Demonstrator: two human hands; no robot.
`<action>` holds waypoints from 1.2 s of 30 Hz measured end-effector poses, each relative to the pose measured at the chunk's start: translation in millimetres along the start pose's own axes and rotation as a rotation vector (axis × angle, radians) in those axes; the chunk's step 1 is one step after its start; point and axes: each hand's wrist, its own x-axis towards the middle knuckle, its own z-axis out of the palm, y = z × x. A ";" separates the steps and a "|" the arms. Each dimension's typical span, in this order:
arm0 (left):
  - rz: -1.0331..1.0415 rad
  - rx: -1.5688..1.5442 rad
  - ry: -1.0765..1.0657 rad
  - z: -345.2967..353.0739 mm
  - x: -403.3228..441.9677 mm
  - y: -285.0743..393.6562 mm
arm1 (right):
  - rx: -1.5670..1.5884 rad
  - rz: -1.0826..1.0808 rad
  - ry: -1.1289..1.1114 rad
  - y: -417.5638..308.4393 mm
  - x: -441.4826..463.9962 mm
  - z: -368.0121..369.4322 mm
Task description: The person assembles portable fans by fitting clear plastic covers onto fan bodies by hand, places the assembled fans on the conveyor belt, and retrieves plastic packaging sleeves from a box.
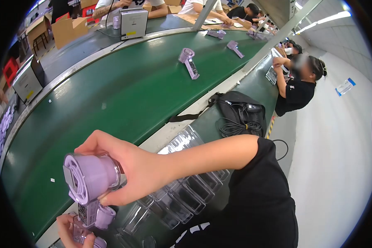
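A light purple handheld fan (91, 177) is in my right hand (130, 169), its round slatted head facing left. The fingers and thumb of that hand wrap around the back of the head. Below, my left hand (68, 231) is closed around the lower end of the fan's handle, partly cut off by the frame edge. A clear plastic piece shows around that end. Another purple part (105, 217) lies just beside the handle, partly hidden. Several clear plastic boxes (182, 198) lie in rows under my right forearm.
A green conveyor belt (111, 103) runs past, carrying purple fans (189, 62) farther along. A black backpack (239, 107) with coiled cable rests on the side ledge. Grey machines (134, 23) stand across the belt. Co-workers sit opposite, and a person in black (299, 87) sits at right.
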 end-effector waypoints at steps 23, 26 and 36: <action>0.236 -0.059 0.506 127.8 -95.9 109.1 | -0.489 -0.240 0.072 -65.6 -106.5 102.7; 0.246 -0.123 0.344 126.1 -79.4 105.2 | -0.443 -0.067 0.065 -64.4 -117.1 89.2; 0.286 -0.091 0.384 139.3 -83.0 100.4 | -0.203 0.112 0.002 -49.1 -99.0 75.0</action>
